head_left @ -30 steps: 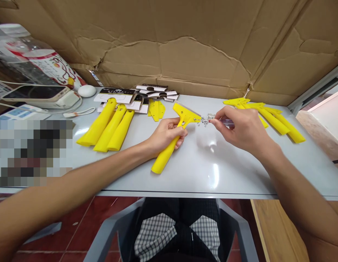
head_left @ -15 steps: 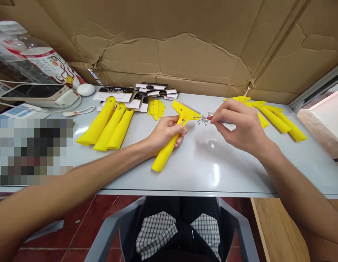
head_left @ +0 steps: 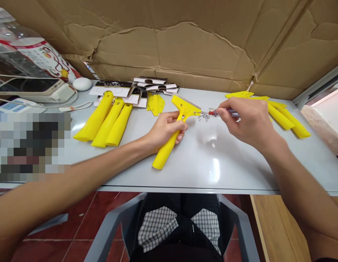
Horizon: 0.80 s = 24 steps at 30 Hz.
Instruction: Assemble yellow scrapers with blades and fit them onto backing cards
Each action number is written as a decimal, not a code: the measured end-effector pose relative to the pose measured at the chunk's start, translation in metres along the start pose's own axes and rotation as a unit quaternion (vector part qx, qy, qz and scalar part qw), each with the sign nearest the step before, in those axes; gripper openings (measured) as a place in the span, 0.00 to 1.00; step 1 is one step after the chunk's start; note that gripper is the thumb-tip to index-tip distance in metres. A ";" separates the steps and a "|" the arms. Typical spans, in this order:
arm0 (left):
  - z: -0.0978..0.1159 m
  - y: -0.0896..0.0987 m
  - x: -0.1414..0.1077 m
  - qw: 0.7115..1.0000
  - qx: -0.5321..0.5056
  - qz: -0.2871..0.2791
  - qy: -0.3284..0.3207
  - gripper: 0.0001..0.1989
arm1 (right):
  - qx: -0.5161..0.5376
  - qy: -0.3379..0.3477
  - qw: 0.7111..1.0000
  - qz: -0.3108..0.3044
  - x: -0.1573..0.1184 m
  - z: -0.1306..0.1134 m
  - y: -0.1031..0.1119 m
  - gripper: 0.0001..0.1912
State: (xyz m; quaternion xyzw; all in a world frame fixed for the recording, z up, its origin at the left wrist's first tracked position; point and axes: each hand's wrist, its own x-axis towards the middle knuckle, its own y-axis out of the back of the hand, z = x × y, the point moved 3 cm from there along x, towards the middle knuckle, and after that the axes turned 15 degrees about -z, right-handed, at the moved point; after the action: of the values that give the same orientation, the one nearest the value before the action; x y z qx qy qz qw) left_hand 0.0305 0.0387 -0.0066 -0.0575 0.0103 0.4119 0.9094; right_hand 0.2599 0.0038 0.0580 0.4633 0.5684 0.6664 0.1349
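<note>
My left hand (head_left: 169, 129) is wrapped round the neck of a yellow scraper (head_left: 165, 154), whose wide head with a thin metal edge points away from me. Between thumb and fingers my right hand (head_left: 246, 120) grips a screwdriver (head_left: 216, 112) with a clear handle and a red collar. Its shaft reaches left to the right corner of the scraper head, where a small screw seems to sit at the tip. Just behind and below the shaft lies a little pile of small screws (head_left: 205, 116) on the table.
Several yellow handles (head_left: 111, 127) lie at left beside printed cards (head_left: 111, 89). Yellow plates (head_left: 156, 103) and folded cards (head_left: 158, 84) are at the back. More yellow scraper parts (head_left: 283, 116) lie at right. A phone (head_left: 27, 86), a bottle (head_left: 46, 56) and cardboard (head_left: 171, 47) border the table.
The screwdriver and my right hand have shifted slightly right, and more of the clear handle shows. My left hand keeps its hold on the scraper. The whole view has tilted a little.
</note>
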 end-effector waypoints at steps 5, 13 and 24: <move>0.001 0.000 -0.001 1.000 -0.008 0.002 0.000 0.07 | 0.022 0.003 1.000 -0.018 0.000 -0.004 0.003 0.03; 0.000 0.002 0.000 1.000 -0.011 0.012 0.007 0.07 | 0.030 0.011 0.999 -0.004 -0.001 -0.003 0.004 0.03; -0.001 0.003 0.001 1.000 -0.011 0.009 0.003 0.08 | -0.001 -0.021 1.000 -0.004 -0.001 -0.003 0.001 0.06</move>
State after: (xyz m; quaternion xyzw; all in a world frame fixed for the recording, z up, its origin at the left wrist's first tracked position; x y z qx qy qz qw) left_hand 0.0290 0.0409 -0.0079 -0.0686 0.0085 0.4199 0.9049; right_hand 0.2581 0.0005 0.0587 0.4749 0.5666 0.6565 0.1495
